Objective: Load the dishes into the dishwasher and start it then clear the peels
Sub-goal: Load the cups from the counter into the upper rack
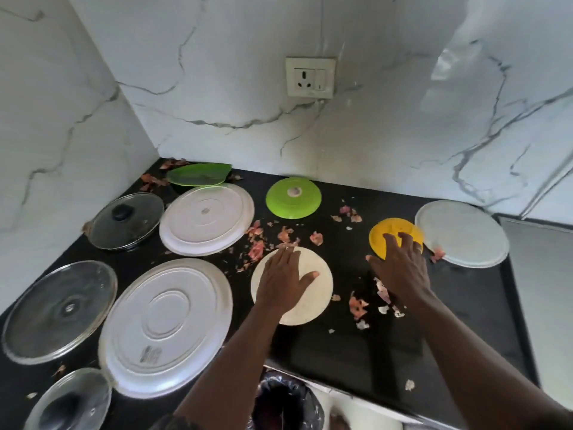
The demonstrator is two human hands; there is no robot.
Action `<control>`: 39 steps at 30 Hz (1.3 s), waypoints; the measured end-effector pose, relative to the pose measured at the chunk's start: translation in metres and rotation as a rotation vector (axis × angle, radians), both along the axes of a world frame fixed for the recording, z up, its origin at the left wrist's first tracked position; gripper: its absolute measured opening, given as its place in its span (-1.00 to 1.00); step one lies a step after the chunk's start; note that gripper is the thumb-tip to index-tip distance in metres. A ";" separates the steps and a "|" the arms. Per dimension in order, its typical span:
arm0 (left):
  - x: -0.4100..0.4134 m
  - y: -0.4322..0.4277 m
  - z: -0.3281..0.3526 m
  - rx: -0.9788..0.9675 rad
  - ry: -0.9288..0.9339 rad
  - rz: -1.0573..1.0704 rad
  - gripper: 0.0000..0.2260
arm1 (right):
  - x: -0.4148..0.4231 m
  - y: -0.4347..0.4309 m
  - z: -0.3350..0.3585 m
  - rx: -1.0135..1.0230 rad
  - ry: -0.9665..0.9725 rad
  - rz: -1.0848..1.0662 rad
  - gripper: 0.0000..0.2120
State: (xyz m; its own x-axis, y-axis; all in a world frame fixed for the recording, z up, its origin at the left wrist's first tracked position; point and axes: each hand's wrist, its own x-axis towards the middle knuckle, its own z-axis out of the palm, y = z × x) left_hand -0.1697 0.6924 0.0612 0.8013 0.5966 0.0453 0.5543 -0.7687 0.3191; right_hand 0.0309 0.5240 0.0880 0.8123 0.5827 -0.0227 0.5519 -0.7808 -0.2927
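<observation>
The black counter (341, 346) runs into a corner of marble-patterned wall, and overturned dishes crowd it. The left hand (283, 276) lies flat with straight fingers on a cream plate (319, 293) near the front edge. The right hand (401, 270) is spread wide, and its fingertips reach over the near rim of a yellow plate (383, 235); whether they press on it cannot be told.

A frosted plate (462, 234) sits just beside the yellow one, towards the right edge. A light green plate (293, 204) lies near the back wall. Two large white plates, one rear (206, 218) and one front (166, 327), fill the left half. A knobbed glass lid (125, 220) and a second glass lid (59, 310) lie along the left edge. A dark green leaf-shaped dish (197, 175) sits in the back corner.

Onion peels (257, 246) are scattered between the plates, in the back corner and beside the right wrist. A third glass lid (69, 401) is cut off at the bottom-left. A black-lined bin (285, 398) below the front edge is partly hidden by the left forearm. No dishwasher is in sight.
</observation>
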 end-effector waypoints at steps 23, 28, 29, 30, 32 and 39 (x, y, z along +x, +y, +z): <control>0.051 0.019 -0.029 -0.069 0.081 -0.020 -0.24 | 0.093 0.025 -0.051 -0.075 0.108 -0.061 0.05; 0.052 0.011 -0.028 -0.074 0.076 -0.055 -0.26 | 0.069 0.013 -0.039 -0.048 0.072 -0.060 0.07; 0.052 0.009 -0.028 -0.070 0.061 -0.073 -0.26 | 0.061 0.008 -0.036 -0.046 0.058 -0.073 0.08; 0.052 0.006 -0.028 -0.067 0.045 -0.089 -0.26 | 0.051 0.003 -0.034 -0.038 0.046 -0.087 0.10; 0.051 -0.002 -0.028 -0.065 0.022 -0.132 -0.27 | 0.030 -0.015 -0.029 -0.012 0.051 -0.123 0.09; 0.033 -0.036 -0.028 0.018 -0.015 -0.352 -0.23 | -0.056 -0.084 -0.013 0.057 0.008 -0.311 0.03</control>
